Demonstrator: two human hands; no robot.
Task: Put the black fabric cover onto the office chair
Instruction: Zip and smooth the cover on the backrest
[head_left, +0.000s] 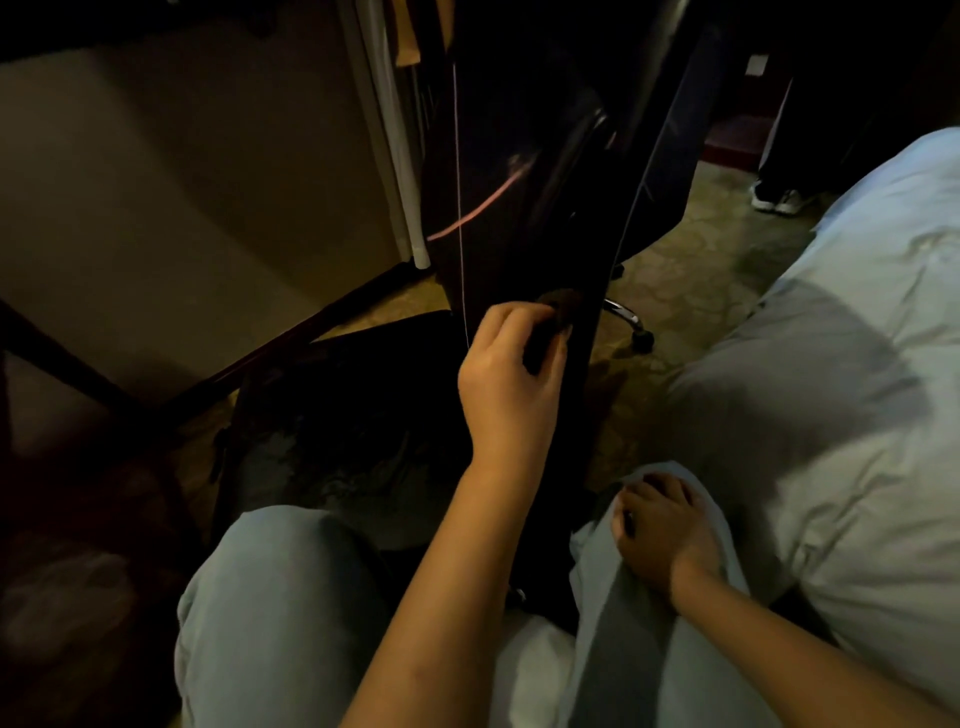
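**Head view: left hand on the cover, chair on wheels**

Head camera shows a dim room, so I keep to what I can make out. My left hand (511, 374) is clenched on the edge of the black cover (561, 436), fingers curled into the cloth. My right hand (662, 530) lies on my right knee (623, 603) with fingers bent. I cannot tell whether it holds anything.

The cover hangs as a dark band from the chair (545, 156) down to the gap between my knees. The chair stands just ahead of me, beside the bed (831, 415).

Risks, as I judge them:
- I grip the cover only at one edge, so a hard tug could pull the cloth out of my fingers.
- Pulling from one side may drag the cover askew on the chair.
- The chair rests on a caster (641, 338) and could roll or turn away as I pull.
- Loose cloth near the base might snag there.
- Black on black in poor light makes the hem easy to misjudge.

The cover's long axis runs from my lap up and away towards the chair, leaning slightly right at the far end.
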